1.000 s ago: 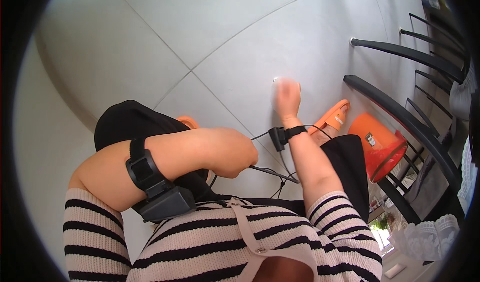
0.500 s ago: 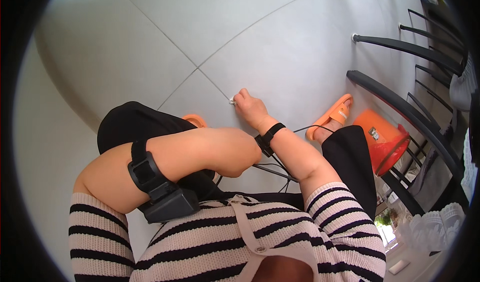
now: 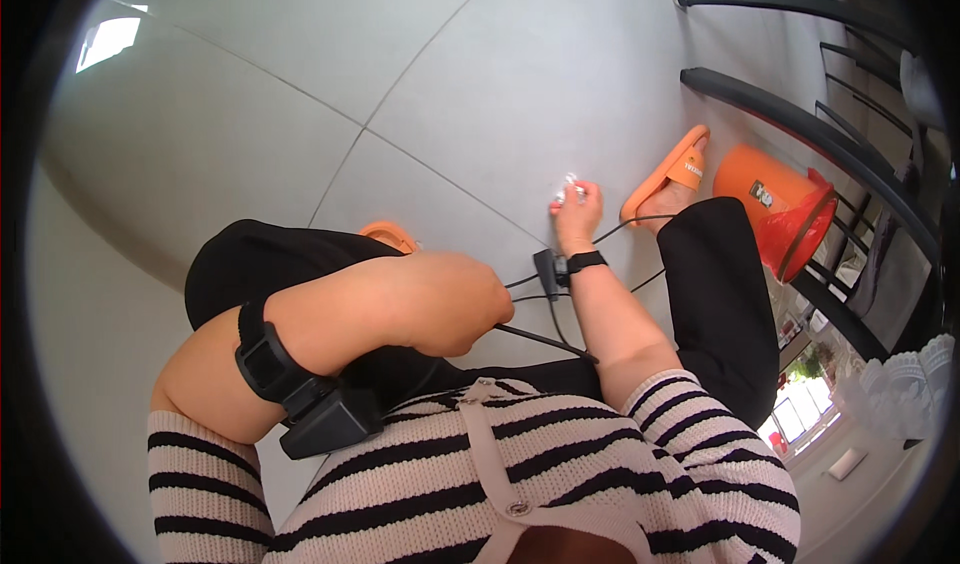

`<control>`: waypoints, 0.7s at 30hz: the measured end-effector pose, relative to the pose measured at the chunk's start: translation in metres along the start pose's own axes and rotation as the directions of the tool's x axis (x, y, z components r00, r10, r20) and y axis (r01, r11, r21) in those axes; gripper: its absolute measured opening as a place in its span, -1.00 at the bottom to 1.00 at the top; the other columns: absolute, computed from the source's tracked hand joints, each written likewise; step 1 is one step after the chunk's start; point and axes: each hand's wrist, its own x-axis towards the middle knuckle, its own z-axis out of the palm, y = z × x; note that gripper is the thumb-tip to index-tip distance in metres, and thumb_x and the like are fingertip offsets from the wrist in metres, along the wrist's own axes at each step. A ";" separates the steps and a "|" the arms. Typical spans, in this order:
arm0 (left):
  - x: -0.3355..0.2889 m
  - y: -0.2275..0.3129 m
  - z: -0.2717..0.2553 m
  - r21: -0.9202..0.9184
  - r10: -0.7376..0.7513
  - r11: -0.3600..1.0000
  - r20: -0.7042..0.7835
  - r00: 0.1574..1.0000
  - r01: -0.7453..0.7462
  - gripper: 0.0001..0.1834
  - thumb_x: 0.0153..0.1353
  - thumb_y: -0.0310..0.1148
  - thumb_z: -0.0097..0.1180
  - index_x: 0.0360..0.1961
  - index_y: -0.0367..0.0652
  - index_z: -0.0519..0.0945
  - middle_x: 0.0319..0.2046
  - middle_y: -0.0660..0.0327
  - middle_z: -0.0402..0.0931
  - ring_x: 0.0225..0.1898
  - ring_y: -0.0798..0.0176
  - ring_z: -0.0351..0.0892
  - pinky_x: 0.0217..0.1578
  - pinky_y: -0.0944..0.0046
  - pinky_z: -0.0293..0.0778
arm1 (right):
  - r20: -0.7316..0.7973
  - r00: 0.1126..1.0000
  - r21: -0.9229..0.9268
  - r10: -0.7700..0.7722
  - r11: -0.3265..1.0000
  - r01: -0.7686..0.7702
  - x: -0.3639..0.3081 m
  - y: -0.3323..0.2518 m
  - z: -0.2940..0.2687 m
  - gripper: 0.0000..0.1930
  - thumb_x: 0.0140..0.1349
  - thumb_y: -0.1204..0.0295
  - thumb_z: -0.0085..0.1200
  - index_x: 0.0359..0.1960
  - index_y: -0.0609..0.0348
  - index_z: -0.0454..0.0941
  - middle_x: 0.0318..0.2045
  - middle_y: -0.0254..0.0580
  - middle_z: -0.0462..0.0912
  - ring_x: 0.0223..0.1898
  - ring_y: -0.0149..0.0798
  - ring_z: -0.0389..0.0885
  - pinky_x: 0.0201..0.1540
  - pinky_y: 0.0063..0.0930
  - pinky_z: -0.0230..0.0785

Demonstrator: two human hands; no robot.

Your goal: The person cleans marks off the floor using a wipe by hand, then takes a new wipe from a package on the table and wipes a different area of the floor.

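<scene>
The right hand [image 3: 580, 216] has shifted from the tile joint [image 3: 455, 183] toward the orange slipper [image 3: 686, 170], pinching a crumpled white wad [image 3: 568, 190] close to the floor [image 3: 470, 94]; the wad thus sits over another patch. The left hand [image 3: 468, 309] (fingers hidden, so I cannot tell its grip) stays curled beside a black cable [image 3: 545, 343].

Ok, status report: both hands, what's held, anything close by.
Right hand holding small crumpled white scrap. Left hand curled, grip hidden. Thin black cable close to both. Orange cylindrical bucket with red liner off right.
</scene>
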 end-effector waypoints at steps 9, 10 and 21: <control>0.000 -0.006 0.006 0.001 -0.021 1.000 0.065 0.998 0.021 -0.90 0.07 -0.48 -0.01 -0.43 -0.30 0.49 -0.43 0.04 0.50 -0.31 -0.04 0.53 -0.29 0.08 0.42 | 0.262 0.843 -0.236 -0.469 0.816 0.527 -0.067 -0.057 0.099 -0.94 0.13 0.50 -0.02 -0.36 0.14 0.41 -0.31 -0.05 0.38 -0.30 0.03 0.46 -0.33 -0.16 0.36; 0.001 -0.005 0.006 0.016 -0.030 0.999 0.085 0.996 0.029 -0.91 0.05 -0.50 -0.01 -0.43 -0.30 0.49 -0.44 0.04 0.51 -0.32 -0.04 0.53 -0.30 0.07 0.42 | 0.335 0.809 -0.238 -0.483 0.788 0.568 -0.065 -0.063 0.099 -0.94 0.12 0.51 -0.02 -0.36 0.12 0.43 -0.31 -0.07 0.40 -0.32 0.02 0.48 -0.37 -0.18 0.39; 0.037 0.049 -0.001 0.303 0.016 0.948 0.265 0.964 -0.099 -0.83 -0.06 -0.52 0.05 -0.38 -0.33 0.54 -0.47 -0.01 0.54 -0.32 -0.08 0.55 -0.34 0.07 0.45 | -0.135 0.951 -0.267 -0.277 0.935 0.234 -0.033 -0.008 0.028 -0.93 0.04 0.57 0.05 -0.42 0.15 0.47 -0.30 -0.06 0.45 -0.30 0.02 0.49 -0.27 -0.19 0.36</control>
